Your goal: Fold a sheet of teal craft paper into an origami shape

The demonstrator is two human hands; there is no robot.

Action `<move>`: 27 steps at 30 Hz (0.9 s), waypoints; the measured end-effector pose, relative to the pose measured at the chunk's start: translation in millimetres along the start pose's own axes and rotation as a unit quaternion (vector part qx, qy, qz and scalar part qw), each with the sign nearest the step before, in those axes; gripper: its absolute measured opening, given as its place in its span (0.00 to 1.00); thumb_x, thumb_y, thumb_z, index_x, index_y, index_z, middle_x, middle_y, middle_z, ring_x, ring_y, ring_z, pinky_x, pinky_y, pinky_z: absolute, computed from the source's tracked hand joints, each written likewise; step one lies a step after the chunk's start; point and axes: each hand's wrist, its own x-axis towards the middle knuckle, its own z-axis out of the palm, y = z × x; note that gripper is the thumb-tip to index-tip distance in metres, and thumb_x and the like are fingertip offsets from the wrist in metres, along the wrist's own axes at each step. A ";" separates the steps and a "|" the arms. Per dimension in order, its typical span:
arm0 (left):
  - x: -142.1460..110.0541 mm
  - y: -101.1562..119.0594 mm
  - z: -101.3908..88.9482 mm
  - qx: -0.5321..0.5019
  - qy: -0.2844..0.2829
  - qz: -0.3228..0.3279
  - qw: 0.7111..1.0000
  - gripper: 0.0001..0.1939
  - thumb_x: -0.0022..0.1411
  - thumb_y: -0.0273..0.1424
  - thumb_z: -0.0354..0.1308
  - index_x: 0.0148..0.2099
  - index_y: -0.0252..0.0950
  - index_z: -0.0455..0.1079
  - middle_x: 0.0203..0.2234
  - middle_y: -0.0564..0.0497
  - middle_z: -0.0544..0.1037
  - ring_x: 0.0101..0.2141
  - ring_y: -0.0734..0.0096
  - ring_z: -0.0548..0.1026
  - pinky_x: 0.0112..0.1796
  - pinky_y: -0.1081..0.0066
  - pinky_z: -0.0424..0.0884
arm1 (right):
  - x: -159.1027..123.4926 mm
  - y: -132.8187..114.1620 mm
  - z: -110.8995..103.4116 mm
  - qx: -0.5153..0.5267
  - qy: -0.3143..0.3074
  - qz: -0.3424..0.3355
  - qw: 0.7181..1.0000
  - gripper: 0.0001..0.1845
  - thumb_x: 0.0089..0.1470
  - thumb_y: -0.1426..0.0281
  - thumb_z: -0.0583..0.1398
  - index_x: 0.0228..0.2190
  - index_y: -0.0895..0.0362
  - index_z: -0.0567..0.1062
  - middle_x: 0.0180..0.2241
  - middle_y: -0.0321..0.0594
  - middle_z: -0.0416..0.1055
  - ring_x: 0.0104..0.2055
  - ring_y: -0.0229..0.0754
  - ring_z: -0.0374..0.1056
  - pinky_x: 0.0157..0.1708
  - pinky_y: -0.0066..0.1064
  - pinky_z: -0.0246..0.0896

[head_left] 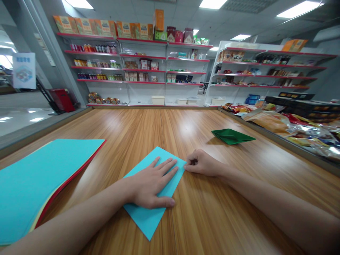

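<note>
A light-blue sheet of paper point(156, 223) lies on the wooden table, turned so that one corner points towards me. My left hand point(152, 184) rests flat across its middle with the fingers spread, covering part of it. At the paper's right corner is my right hand point(200, 163), its fingers curled in and the thumb and index fingertips closed at that corner. How much of the corner lies between them is hidden. Further back on the right stands a folded green paper shape point(233, 136), apart from both hands.
On the left lies a stack of coloured paper point(39, 177), blue on top with yellow and red edges beneath. Packaged snacks point(276, 124) line the table's right side. Beyond the far table edge point(159, 107) stand shelves point(143, 71) of goods.
</note>
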 end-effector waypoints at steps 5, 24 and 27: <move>0.0 -1.3 1.0 -0.002 0.010 0.004 1.000 0.47 0.61 0.57 0.43 0.69 0.29 0.36 0.65 0.34 0.38 0.64 0.45 0.37 0.59 0.43 0.36 | -0.3 2.2 -4.8 0.009 -0.005 0.004 1.000 0.15 0.50 0.64 0.58 0.18 0.61 0.69 0.17 0.31 0.58 0.21 0.31 0.52 0.20 0.24 0.46; -5.5 -0.5 -1.4 0.000 0.010 0.005 1.000 0.46 0.62 0.56 0.42 0.69 0.29 0.38 0.65 0.34 0.39 0.64 0.45 0.38 0.59 0.43 0.37 | 1.2 4.6 -0.1 0.023 0.126 0.010 0.992 0.14 0.49 0.65 0.58 0.18 0.60 0.69 0.17 0.34 0.64 0.21 0.33 0.57 0.22 0.25 0.51; -5.9 -1.6 -0.6 -0.006 0.015 0.006 1.000 0.46 0.61 0.56 0.44 0.69 0.29 0.38 0.65 0.33 0.39 0.64 0.43 0.38 0.59 0.42 0.37 | -0.7 -11.7 14.6 0.010 0.098 -0.060 0.993 0.15 0.49 0.67 0.59 0.16 0.60 0.68 0.15 0.32 0.61 0.20 0.32 0.55 0.24 0.26 0.53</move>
